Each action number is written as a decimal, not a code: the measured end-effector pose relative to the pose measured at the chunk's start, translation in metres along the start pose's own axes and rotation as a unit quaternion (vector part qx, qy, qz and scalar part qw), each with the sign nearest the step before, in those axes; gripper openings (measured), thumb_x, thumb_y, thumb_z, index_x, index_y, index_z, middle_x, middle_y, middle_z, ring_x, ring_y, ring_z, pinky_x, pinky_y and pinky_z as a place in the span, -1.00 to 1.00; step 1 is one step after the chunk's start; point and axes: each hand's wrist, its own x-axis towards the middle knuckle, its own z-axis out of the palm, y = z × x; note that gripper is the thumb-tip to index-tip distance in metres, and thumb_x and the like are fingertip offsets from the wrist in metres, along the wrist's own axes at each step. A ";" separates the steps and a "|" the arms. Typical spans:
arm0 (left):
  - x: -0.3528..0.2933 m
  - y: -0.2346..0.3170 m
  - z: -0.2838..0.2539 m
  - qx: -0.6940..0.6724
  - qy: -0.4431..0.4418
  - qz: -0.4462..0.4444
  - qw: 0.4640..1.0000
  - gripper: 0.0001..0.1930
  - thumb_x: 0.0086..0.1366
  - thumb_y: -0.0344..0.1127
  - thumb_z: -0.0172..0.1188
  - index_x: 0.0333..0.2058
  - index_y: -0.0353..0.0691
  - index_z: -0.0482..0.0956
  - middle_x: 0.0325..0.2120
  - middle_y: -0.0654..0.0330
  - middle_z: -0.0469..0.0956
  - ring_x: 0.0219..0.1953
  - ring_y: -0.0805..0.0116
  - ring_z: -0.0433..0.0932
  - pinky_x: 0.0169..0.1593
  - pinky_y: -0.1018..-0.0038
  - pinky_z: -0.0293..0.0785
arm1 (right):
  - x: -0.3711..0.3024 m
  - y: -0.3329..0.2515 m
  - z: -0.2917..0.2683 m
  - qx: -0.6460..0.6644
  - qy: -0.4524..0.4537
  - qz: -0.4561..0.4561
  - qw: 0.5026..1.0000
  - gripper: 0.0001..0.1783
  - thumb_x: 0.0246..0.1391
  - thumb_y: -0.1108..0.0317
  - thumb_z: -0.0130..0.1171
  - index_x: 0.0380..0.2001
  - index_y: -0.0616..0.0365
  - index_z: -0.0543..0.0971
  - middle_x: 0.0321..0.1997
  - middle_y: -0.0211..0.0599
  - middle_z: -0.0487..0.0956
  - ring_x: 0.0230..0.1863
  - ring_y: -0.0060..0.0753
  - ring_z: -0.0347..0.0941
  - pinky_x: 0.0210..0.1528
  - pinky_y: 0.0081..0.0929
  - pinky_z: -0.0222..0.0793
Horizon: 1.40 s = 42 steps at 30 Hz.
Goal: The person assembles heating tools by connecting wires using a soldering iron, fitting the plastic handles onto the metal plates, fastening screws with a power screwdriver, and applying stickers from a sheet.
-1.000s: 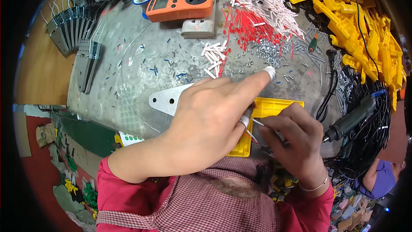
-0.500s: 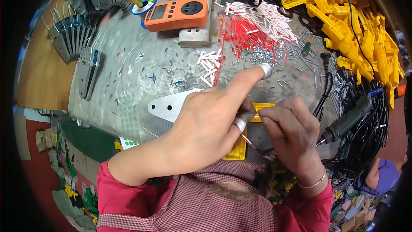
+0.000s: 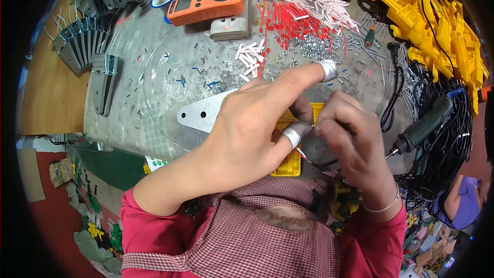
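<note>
My left hand (image 3: 247,118) reaches over the work, with silver tape round its thumb and the tip of its stretched index finger. Its thumb and a bent finger pinch thin wires. Against them, my right hand (image 3: 355,134) closes its thumb and fingers on the fine wire ends (image 3: 315,125). Below the pinch, a white and red wire (image 3: 301,153) runs into a dark cable (image 3: 321,166). A yellow plastic housing (image 3: 289,167) lies under both hands, mostly hidden. Beside my left wrist is a tapered grey metal plate (image 3: 193,115) with holes, partly covered by the hand.
Beyond my hands lie white sleeves (image 3: 314,2), red parts with leads (image 3: 293,23) and loose screws. An orange meter (image 3: 206,2) sits at the back, stacked metal brackets (image 3: 77,44) at left. Yellow housings (image 3: 427,25), a power screwdriver (image 3: 424,126) and black cables (image 3: 445,149) fill the right side.
The fingertips of both hands have come closer together at the wire ends, and my right fingers have curled more. The whole view has shifted slightly, with the bench things higher.
</note>
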 end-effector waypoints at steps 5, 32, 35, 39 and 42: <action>-0.002 0.000 -0.004 -0.024 0.004 -0.012 1.000 -0.31 -0.01 -0.65 0.20 0.17 -0.28 0.26 -0.44 0.18 0.57 -0.37 0.40 0.60 -0.21 0.48 0.49 | -0.020 -0.017 -0.013 0.109 -0.104 0.102 0.983 -0.83 -0.04 0.44 0.28 -0.37 0.22 0.51 -0.47 -0.31 0.51 -0.45 -0.38 0.46 -0.38 -0.49 0.35; -0.006 -0.002 -0.001 -0.062 -0.026 -0.030 0.997 -0.34 0.03 -0.61 0.20 0.17 -0.28 0.27 -0.46 0.21 0.54 -0.38 0.42 0.57 -0.18 0.48 0.48 | -0.038 -0.021 0.025 0.010 0.075 0.099 0.992 -0.81 -0.11 0.57 0.26 -0.33 0.22 0.58 -0.38 -0.30 0.59 -0.36 -0.49 0.55 -0.37 -0.62 0.42; -0.007 -0.001 -0.003 -0.068 -0.031 -0.035 0.997 -0.33 0.01 -0.61 0.18 0.17 -0.29 0.26 -0.46 0.20 0.55 -0.38 0.41 0.58 -0.17 0.46 0.48 | -0.045 -0.019 0.023 0.226 0.158 0.156 0.948 -0.89 -0.03 0.55 0.23 -0.37 0.28 0.61 -0.31 -0.28 0.61 -0.27 -0.45 0.56 -0.27 -0.60 0.46; -0.007 0.001 -0.006 -0.058 -0.042 -0.035 0.997 -0.32 0.00 -0.59 0.17 0.17 -0.29 0.25 -0.45 0.18 0.56 -0.37 0.40 0.59 -0.16 0.46 0.48 | -0.039 -0.013 0.019 0.346 0.173 0.240 0.890 -0.77 0.10 0.54 0.16 -0.16 0.40 0.49 -0.26 -0.17 0.60 -0.20 -0.44 0.57 -0.13 -0.58 0.51; -0.005 0.001 -0.005 -0.069 -0.045 -0.056 0.995 -0.32 0.00 -0.59 0.18 0.17 -0.29 0.24 -0.44 0.16 0.56 -0.38 0.40 0.59 -0.17 0.46 0.47 | -0.032 -0.009 0.022 0.364 0.119 0.237 0.893 -0.72 0.11 0.55 0.16 -0.10 0.40 0.44 -0.23 -0.17 0.60 -0.20 -0.46 0.57 -0.12 -0.58 0.52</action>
